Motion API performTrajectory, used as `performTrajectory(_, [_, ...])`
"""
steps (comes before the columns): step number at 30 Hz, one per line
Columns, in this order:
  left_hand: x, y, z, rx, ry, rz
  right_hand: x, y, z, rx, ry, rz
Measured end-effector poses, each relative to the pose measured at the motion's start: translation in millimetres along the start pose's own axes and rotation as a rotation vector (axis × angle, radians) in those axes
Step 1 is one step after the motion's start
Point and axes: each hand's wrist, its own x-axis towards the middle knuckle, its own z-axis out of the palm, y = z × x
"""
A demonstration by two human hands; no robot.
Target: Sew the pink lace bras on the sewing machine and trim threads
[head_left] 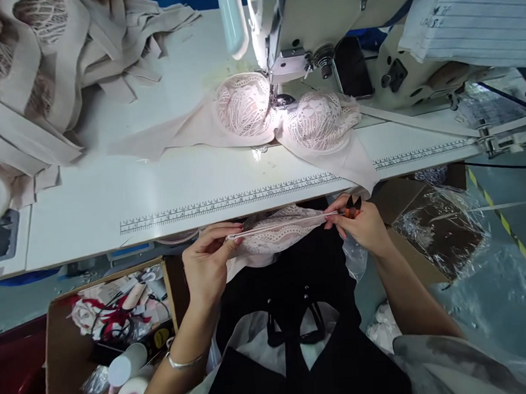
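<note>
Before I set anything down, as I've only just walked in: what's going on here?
A person is holding a pale lace piece just below the edge of a white table, its rim pulled straight between both hands. The left hand pinches one end; the right hand grips the other and also has small orange-and-black snips. On the table, a lace bra lies at the sewing machine, with a pile of similar pale pieces to the left.

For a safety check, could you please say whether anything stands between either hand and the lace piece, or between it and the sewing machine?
Nothing visible separates the left hand or right hand from the lace piece; both pinch it. Between it and the sewing machine are the tabletop's front edge and, farther back, a lace bra.
</note>
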Motion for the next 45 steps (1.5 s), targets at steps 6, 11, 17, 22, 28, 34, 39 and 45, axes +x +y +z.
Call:
performTrajectory(6, [1.3, 0.2, 2.4, -0.093, 0.027, -0.023, 1.1, -1.0, -2.0, 0.084, -0.059, 0.006])
performTrajectory(11, [1.0, 4.4, -3.5, -0.032, -0.006, 0.022, -1.5, 2.1, 2.9, 0.029, 0.081, -0.105])
performTrajectory(17, [2.0, 4.7, -12.1, 0.111, -0.03, 0.091, -2.2, 0.5, 1.8, 0.0, 0.149, -0.165])
performTrajectory(22, [2.1, 1.6, -7.6, 0.0, -0.02, 0.058, -0.5, 4.6, -5.4, 0.075, 0.063, -0.182])
performTrajectory(28, [-1.7, 7.0, -4.5, -0.073, -0.073, -0.009, -0.3, 3.1, -14.2, 0.1, -0.033, -0.35])
performTrajectory(34, [3.6, 8.4, -9.6, -0.108, -0.203, -0.174, -7.3, -26.1, -25.7, 0.171, -0.144, -0.334])
performTrajectory(39, [2.2, 25.9, 18.5, 0.187, -0.59, 0.025, -15.0, -62.9, 0.2, -0.178, -0.252, -0.166])
performTrajectory(45, [-12.7, 31.9, 62.2, 0.242, -0.637, 0.281, -16.6, -66.6, 33.2, -0.343, -0.265, -0.224])
